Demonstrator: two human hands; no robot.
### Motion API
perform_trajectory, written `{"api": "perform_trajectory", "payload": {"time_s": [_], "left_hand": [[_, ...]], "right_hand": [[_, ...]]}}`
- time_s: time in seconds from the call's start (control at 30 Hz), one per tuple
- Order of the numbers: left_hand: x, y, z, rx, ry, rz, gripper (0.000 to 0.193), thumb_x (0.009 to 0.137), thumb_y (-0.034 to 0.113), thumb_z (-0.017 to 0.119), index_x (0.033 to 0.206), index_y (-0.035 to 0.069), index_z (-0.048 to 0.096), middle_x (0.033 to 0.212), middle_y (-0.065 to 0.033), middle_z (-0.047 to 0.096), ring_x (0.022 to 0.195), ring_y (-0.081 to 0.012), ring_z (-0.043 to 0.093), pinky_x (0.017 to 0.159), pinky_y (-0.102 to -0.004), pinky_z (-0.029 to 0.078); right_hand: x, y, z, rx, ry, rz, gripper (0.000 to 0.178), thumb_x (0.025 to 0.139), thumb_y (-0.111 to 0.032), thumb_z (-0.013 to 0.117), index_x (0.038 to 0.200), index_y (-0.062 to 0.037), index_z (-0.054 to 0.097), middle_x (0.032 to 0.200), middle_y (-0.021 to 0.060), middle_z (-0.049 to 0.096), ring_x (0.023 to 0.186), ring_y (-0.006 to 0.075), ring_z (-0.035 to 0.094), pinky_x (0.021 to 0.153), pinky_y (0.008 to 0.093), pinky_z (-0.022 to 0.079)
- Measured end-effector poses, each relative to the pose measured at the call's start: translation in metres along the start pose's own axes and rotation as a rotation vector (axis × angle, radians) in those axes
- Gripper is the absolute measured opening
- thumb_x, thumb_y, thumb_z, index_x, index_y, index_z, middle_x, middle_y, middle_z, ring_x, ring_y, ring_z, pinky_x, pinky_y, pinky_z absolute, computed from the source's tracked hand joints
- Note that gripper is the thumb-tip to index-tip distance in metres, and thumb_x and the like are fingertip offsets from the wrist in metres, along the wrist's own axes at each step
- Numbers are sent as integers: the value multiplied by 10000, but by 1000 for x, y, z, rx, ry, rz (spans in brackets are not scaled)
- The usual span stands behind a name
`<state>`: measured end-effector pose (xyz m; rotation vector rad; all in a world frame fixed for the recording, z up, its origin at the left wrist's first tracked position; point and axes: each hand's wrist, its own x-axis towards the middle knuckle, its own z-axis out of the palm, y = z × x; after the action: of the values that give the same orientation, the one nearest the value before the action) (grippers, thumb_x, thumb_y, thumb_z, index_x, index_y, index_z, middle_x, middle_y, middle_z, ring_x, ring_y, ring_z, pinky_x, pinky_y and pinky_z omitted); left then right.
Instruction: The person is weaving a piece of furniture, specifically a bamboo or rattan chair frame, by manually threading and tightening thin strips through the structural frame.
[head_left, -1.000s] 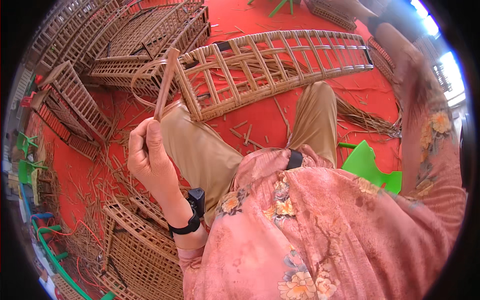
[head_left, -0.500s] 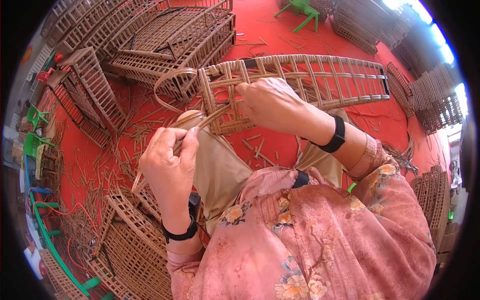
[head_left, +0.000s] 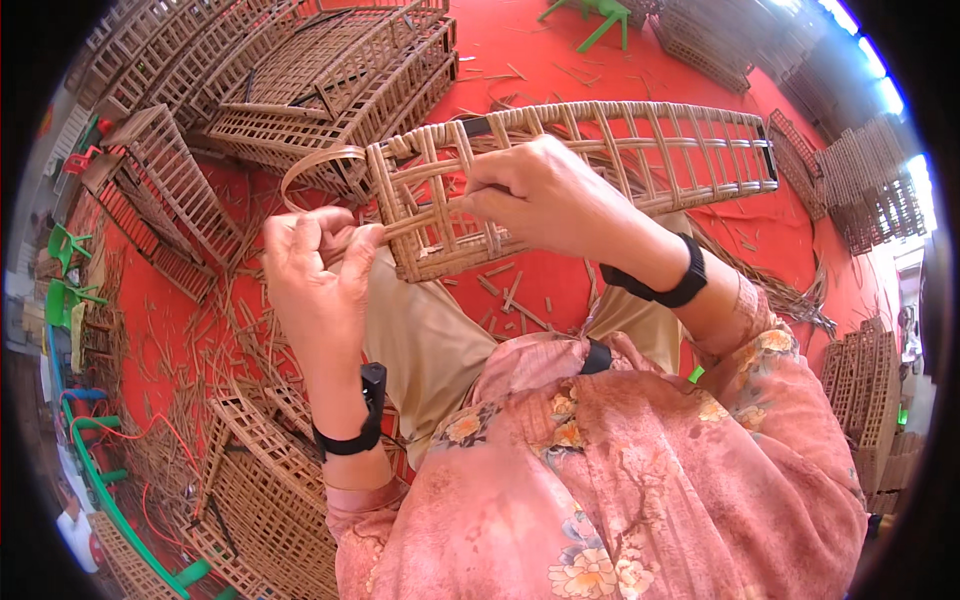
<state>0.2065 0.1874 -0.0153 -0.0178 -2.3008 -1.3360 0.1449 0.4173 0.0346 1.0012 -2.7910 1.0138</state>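
Observation:
A long, narrow wicker panel (head_left: 680, 108) of woven tan strips lies across my knees, its wide end to the left and its tapering end to the right. At the wide end my left hand (head_left: 318, 270) is closed, pinching a flat wicker strip (head_left: 400, 228) that runs in between the panel's bars. My right hand (head_left: 545, 200) is over the panel's openwork, its thumb and fingers closed on the strip's other stretch. From the panel's corner a loose loop of strip (head_left: 290, 180) curves down toward my left hand. The fingertips of my right hand are partly hidden.
Wicker frames (head_left: 330, 115) are stacked at the far left, with a narrow one (head_left: 175, 200) nearer. Another woven piece (head_left: 265, 510) lies at the lower left. Strip offcuts litter the red floor (head_left: 540, 290). Long strips (head_left: 770, 280) lie right of my knees; a green stool (head_left: 600, 20) stands far off.
My left hand has moved up and slightly left, close to the panel's wide end. The panel has shifted a little left, and the loose loop has become smaller.

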Motion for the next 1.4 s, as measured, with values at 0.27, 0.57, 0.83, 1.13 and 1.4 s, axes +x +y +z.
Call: {"api": "perform_trajectory", "payload": {"time_s": [0.27,0.57,0.83,1.13,1.4], "left_hand": [[-3,39,56,-385,-232,68,176,940,122,697,1078,14,687,869,14,621,735,-69,538,694,-220,443],[-10,56,67,81,-140,-81,272,878,52,714,1126,25,604,706,-17,600,653,-76,548,643,-253,463],[-7,46,79,9,-149,16,254,896,115,727,1105,17,620,783,-61,671,659,-97,575,667,-264,484],[-5,79,112,-378,-368,-67,172,970,152,674,1083,27,648,778,34,594,675,-36,541,601,-209,428],[-13,89,116,-47,-129,-70,175,896,26,648,1068,27,616,726,29,557,644,-39,499,601,-215,434]], "right_hand": [[-37,-10,-41,323,97,173,243,899,-212,652,900,27,701,636,124,573,549,177,538,553,324,458],[-20,24,-17,-215,-150,158,275,895,-186,538,1042,11,661,807,267,655,770,470,630,717,516,506],[-16,42,-22,-111,-151,62,249,856,-212,574,843,18,669,725,240,641,728,417,654,680,494,519],[-62,37,-78,225,74,263,242,873,-234,629,894,-9,718,698,190,655,682,367,662,637,447,523],[-58,61,-50,-15,276,144,220,890,-177,575,889,17,679,774,240,675,782,421,674,709,499,523]]}}
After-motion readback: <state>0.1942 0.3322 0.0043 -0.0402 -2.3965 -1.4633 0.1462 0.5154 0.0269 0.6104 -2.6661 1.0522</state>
